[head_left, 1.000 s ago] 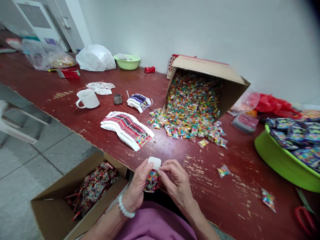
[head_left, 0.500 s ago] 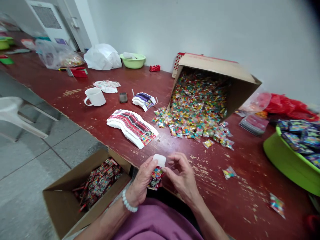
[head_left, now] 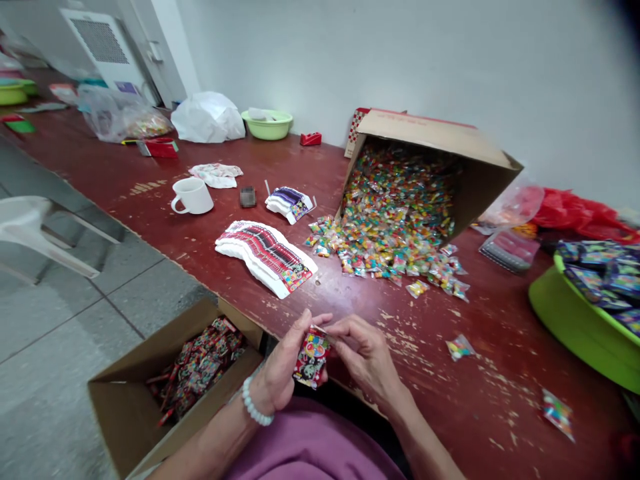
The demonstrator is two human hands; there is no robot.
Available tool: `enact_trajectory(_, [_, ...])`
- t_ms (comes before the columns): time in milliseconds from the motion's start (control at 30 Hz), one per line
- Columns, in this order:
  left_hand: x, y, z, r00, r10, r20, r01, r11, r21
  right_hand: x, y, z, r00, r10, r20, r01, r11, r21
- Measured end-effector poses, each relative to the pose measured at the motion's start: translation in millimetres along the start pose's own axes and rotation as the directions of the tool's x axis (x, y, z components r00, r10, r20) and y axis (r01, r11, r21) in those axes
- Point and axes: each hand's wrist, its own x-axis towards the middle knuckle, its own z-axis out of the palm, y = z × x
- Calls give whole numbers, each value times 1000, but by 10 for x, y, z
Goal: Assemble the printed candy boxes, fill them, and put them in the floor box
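A small printed candy box (head_left: 312,358), red with coloured balls on it, stands upright at the table's front edge. My left hand (head_left: 283,363) is wrapped round its left side and back, with a pale bead bracelet on the wrist. The fingers of my right hand (head_left: 367,353) pinch the box's top right edge, and the white flap no longer shows. Beyond my hands lies a fanned stack of flat red candy boxes (head_left: 267,253). Small clear candy packets (head_left: 385,247) spill from a tipped cardboard carton (head_left: 440,133).
Below the table on the left, an open carton (head_left: 117,413) holds many red boxes. A white mug (head_left: 195,197), a stack of purple flat boxes (head_left: 289,202) and a green basin (head_left: 565,323) of dark packs stand on the table. Loose candy packets (head_left: 459,347) lie at right.
The white flap on top of the candy box has been folded down out of sight. My right hand has closed in onto the box's top edge.
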Motion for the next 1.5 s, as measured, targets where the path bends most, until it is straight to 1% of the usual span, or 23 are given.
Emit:
enact_trajectory(67, [17, 3, -8, 1000, 2, -10, -2, 1000, 8, -14, -47, -27, 998, -64, 28, 66, 995, -74])
enact_trajectory(100, [23, -4, -8, 1000, 24, -18, -24, 999, 22, -22, -66, -33, 998, -51, 29, 53, 996, -70])
enact_trajectory(233, [24, -57, 10, 992, 127, 9, -127, 987, 99, -37, -79, -10, 989, 145, -17, -145, 989, 26])
enact_trajectory(300, [18, -71, 25, 994, 103, 28, -105, 991, 84, -23, -60, 12, 970, 243, -7, -241, 965, 101])
enact_trajectory(400, [19, -65, 37, 998, 41, 49, -43, 998, 44, 25, -36, 46, 942, 334, 26, -330, 910, 253])
enact_trajectory(500, [26, -54, 23, 998, 34, 56, -37, 998, 49, 74, -36, 69, 935, 352, 39, -344, 875, 341])
enact_trajectory(567, [28, -52, 3, 998, 36, 43, -39, 997, 68, 84, -54, 63, 949, 314, 32, -306, 891, 335])
enact_trajectory(633, [28, -51, -15, 999, 42, 17, -43, 996, 82, 66, -81, 37, 977, 211, 11, -207, 945, 252])
enact_trajectory(700, [32, -50, -25, 1000, 29, -6, -29, 998, 59, 22, -107, 9, 997, 71, 23, -73, 990, 122])
enact_trajectory(767, [46, -50, -25, 1000, 6, 17, -6, 1000, -8, -45, -113, 11, 997, -44, 56, 43, 999, 18])
enact_trajectory(800, [55, -52, -24, 999, 8, 37, -6, 999, -48, -86, -105, 31, 995, -79, 57, 81, 996, -24])
enact_trajectory(867, [73, -59, -27, 998, 31, 54, -25, 993, -113, -169, -70, 106, 992, -120, 44, 125, 983, -133])
enact_trajectory(967, [89, -66, -61, 999, 52, -10, -53, 983, -173, -253, -3, 270, 989, -128, 68, 143, 930, -338])
enact_trajectory(1033, [93, -62, -107, 997, 65, -43, -72, 982, -177, -250, 19, 379, 989, -109, 96, 141, 888, -438])
enact_trajectory(1100, [94, -53, -167, 992, 113, -63, -121, 980, -155, -196, 15, 482, 992, -92, 89, 124, 860, -495])
enact_trajectory(1200, [80, -42, -286, 977, 185, -106, -198, 972, -128, -64, -24, 628, 993, -86, 87, 117, 870, -479])
enact_trajectory(1267, [40, -31, -416, 960, 224, -171, -241, 966, -92, 47, -30, 702, 982, -97, 163, 157, 899, -409])
enact_trajectory(1333, [-34, -4, -621, 929, 267, -257, -273, 962, 13, 195, 29, 727, 953, -120, 279, 209, 925, -317])
enact_trajectory(1367, [-82, 17, -756, 905, 299, -302, -281, 954, 104, 291, 92, 717, 944, -128, 304, 218, 934, -284])
enact_trajectory(1400, [-134, 42, -910, 879, 340, -335, -276, 935, 224, 403, 178, 692, 945, -131, 301, 216, 939, -268])
enact_trajectory(1433, [-188, 69, -1079, 836, 399, -376, -263, 894, 364, 529, 282, 655, 965, -120, 231, 186, 940, -287])
enact_trajectory(1467, [-239, 96, -1252, 777, 483, -403, -246, 823, 512, 665, 396, 612, 986, -100, 132, 138, 935, -326])
enact_trajectory(1500, [-285, 120, -1419, 725, 560, -401, -213, 736, 643, 803, 512, 568, 996, -86, 28, 90, 922, -377])
